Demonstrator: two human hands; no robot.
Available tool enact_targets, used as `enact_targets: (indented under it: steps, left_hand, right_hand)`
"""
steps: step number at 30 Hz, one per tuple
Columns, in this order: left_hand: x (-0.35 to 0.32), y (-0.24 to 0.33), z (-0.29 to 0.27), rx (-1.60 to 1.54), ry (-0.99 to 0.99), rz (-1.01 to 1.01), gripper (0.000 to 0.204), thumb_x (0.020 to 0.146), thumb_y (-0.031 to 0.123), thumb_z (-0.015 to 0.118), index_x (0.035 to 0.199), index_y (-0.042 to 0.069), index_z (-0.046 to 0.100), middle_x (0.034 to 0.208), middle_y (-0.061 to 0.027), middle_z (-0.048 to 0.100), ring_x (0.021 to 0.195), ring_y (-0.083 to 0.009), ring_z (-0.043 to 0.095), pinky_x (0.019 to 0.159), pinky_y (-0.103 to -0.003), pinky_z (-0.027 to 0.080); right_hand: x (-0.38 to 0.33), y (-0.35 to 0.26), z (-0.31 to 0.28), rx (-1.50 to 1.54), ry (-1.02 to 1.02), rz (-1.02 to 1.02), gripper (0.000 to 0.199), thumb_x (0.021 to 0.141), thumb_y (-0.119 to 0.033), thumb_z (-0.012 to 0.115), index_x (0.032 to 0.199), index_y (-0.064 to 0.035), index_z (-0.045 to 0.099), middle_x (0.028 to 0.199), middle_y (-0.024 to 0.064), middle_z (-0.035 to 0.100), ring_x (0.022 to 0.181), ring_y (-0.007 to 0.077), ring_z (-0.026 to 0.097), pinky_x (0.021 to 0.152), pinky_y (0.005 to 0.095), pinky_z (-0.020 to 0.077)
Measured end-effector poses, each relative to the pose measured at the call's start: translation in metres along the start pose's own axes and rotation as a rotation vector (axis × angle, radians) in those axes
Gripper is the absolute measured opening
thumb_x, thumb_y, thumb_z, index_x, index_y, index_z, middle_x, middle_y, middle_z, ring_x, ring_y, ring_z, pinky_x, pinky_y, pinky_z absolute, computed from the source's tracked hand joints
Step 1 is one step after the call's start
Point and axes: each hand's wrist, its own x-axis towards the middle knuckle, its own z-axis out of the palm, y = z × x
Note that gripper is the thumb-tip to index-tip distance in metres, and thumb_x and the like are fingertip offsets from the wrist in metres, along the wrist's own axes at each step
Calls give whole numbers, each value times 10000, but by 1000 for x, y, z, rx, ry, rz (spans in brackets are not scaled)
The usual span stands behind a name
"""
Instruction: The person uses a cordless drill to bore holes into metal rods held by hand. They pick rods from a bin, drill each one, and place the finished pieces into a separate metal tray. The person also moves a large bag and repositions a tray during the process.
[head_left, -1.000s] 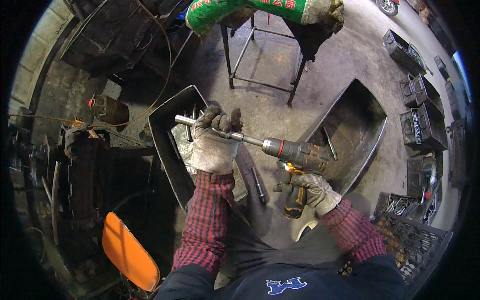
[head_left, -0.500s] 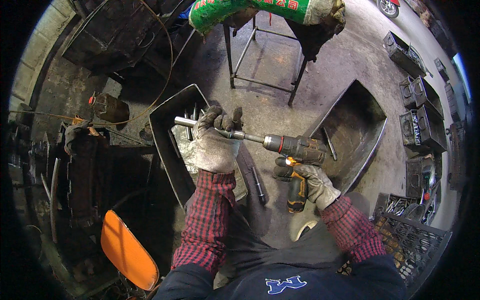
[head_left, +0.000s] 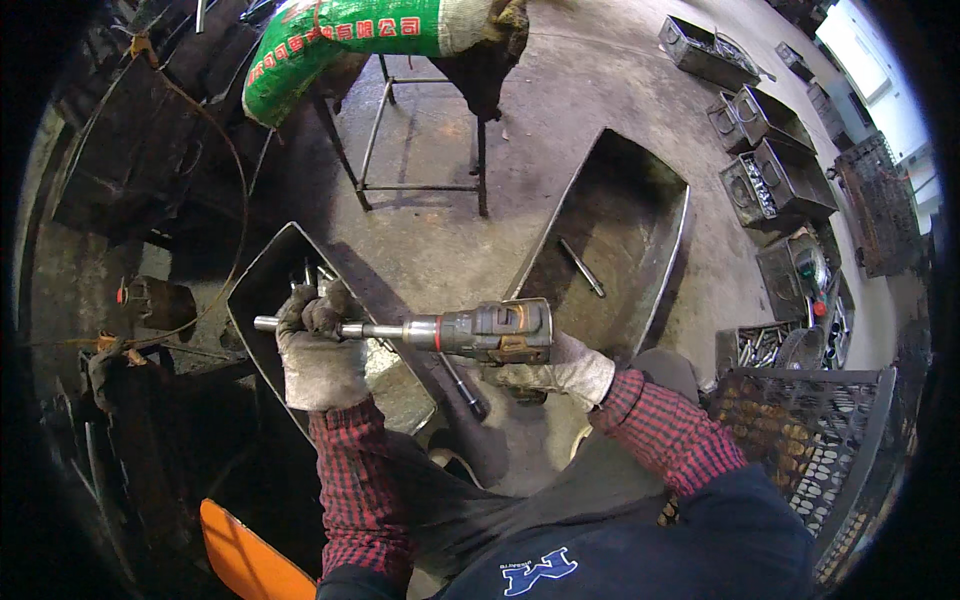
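Power tool (head_left: 490,332), mid-frame above the metal tray (head_left: 290,300), feels heavy & stiff w/ a slick steel shaft, so my gloved left hand (head_left: 318,350) is clamped round the shaft, right hand (head_left: 560,368) wrapped under the body.

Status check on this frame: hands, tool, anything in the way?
Left hand gloved, fingers closed around the metal rod. Right hand gripping the power drill from below. Rod seated in drill's nose, held level over the metal tray. Nothing blocking.
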Motion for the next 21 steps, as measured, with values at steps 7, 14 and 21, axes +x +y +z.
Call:
enact_targets:
  steps: [7,14,21]
  left_hand:
    - [-2,-4,6,-22,131,-9,157,991,91,629,852,91,556,604,54,368,528,-110,353,588,-253,401]
    - [-1,-11,12,-34,195,-17,350,962,34,633,715,157,418,599,77,315,519,-91,338,647,-303,529]
    - [7,-8,9,-98,61,-63,263,983,41,600,765,126,480,615,72,287,528,-105,306,774,-417,622]
  right_hand:
    - [10,-3,0,37,-4,5,811,869,-131,907,1558,-104,479,1458,66,620,1291,187,621,1088,377,540]
    - [20,19,-6,185,44,-1,630,893,-159,883,1454,-113,602,1260,108,731,1055,239,740,902,399,639]
    - [16,27,-7,577,81,252,478,950,-115,803,1384,-23,622,1206,121,717,1044,297,749,966,477,643]
